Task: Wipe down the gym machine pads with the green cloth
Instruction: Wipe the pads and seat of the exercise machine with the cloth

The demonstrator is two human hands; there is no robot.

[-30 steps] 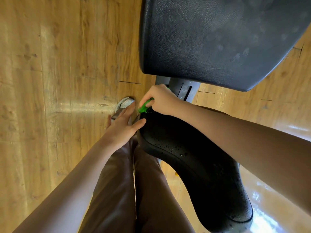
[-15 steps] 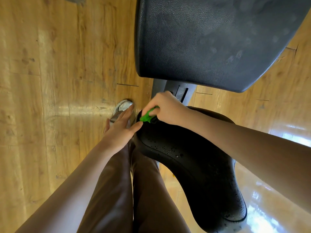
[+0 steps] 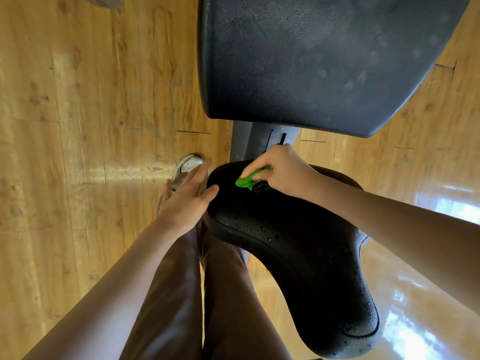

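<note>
A black seat pad point(image 3: 298, 245) with water droplets on it lies below me, running from the centre to the lower right. My right hand point(image 3: 280, 172) grips a bunched green cloth point(image 3: 248, 180) and holds it against the pad's far end. Beside the pad's left edge, my left hand point(image 3: 188, 197) has straight fingers, and its thumb touches the pad. A larger black back pad point(image 3: 311, 61) fills the top of the view.
A grey machine post point(image 3: 249, 144) joins the two pads. Wooden floor point(image 3: 78, 126) spreads to the left and right. My legs in brown trousers point(image 3: 197, 294) and a grey shoe point(image 3: 188, 165) stand just left of the seat pad.
My right hand has moved the green cloth from the pad's far left tip inward onto its top surface. More of the cloth now shows. My left hand stays by the pad's edge.
</note>
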